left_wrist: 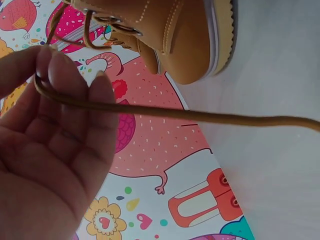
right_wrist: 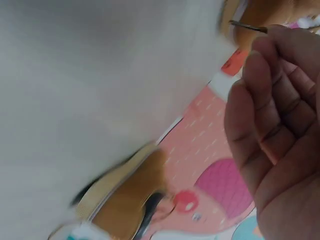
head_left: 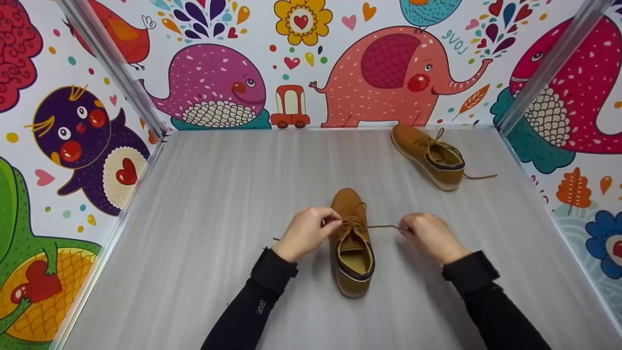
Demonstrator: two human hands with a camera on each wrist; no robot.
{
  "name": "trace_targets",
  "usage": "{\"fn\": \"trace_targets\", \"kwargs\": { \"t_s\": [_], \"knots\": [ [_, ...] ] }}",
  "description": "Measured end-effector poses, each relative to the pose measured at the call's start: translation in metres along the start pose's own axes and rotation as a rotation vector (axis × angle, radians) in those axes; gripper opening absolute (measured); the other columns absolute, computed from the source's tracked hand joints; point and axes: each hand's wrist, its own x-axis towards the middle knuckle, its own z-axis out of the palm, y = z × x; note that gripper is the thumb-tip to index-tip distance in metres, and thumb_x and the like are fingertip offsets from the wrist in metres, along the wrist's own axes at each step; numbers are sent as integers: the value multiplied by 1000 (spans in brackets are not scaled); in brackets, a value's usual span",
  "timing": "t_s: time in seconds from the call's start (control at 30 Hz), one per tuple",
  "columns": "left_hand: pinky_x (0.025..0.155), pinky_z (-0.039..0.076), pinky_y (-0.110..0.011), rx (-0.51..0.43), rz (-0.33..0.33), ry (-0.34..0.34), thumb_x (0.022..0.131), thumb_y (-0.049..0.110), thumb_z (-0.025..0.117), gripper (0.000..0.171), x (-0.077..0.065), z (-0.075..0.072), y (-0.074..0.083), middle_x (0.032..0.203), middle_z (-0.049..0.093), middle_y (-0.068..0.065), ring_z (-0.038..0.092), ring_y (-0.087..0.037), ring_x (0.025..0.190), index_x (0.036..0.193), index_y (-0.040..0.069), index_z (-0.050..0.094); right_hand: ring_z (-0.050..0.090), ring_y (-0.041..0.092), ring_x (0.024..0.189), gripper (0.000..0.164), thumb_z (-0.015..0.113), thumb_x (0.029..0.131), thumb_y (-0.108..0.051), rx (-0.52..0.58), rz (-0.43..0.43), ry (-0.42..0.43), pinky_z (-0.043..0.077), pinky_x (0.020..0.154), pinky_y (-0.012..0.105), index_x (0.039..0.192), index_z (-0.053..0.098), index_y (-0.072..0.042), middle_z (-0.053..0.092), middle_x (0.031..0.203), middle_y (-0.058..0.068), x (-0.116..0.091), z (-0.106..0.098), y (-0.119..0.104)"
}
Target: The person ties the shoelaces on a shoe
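A tan lace-up shoe (head_left: 347, 201) sits upright on the floor between both hands, its toe pointing away from me. My left hand (head_left: 308, 233) is at the shoe's left side by the eyelets, pinching a brown shoelace (left_wrist: 200, 117) between thumb and fingertips. In the left wrist view this lace bends round the fingers and its loose length trails off across the palm side. To the right of the shoe, my right hand (head_left: 430, 236) pinches the other lace (head_left: 384, 226) near its end. That lace stretches nearly straight from the eyelets; its tip (right_wrist: 247, 26) pokes out past the fingers.
A second tan shoe (head_left: 427, 155) stands at the back right near the wall, one lace trailing right on the floor. The grey floor (head_left: 233, 180) is bounded by cartoon-printed walls (head_left: 291, 63) with metal corner posts (head_left: 549, 63).
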Motion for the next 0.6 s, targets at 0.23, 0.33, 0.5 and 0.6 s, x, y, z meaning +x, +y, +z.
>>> {"fn": "trace_targets", "kwargs": {
  "t_s": [0.23,0.33,0.5,0.6],
  "knots": [
    [63,47,-25,6,-24,-2,97,19,66,14,-6,-2,-6,85,69,3,58,-9,71,99,9,75,66,36,71,7,70,81,5,-117,282,-22,51,61,51,84,72,-1,70,80,14,-19,-28,27],
    [64,47,-26,19,-27,-5,97,18,67,13,-7,-1,-8,85,69,2,59,-10,71,98,9,75,68,35,77,12,71,84,4,-58,236,-2,53,68,50,95,74,1,72,88,16,-16,-22,17],
    [65,48,-26,25,-34,-20,96,18,67,12,-8,1,-9,86,70,1,60,-10,72,97,9,75,71,24,81,28,75,85,-2,138,41,-17,57,75,40,113,71,0,73,100,15,2,4,-22],
    [64,48,-26,30,-42,-27,96,19,67,12,-8,2,-9,84,70,2,60,-10,71,97,10,75,70,18,77,29,76,86,-5,185,-32,-7,57,70,34,115,71,-1,74,96,12,13,15,-43]
  ]
}}
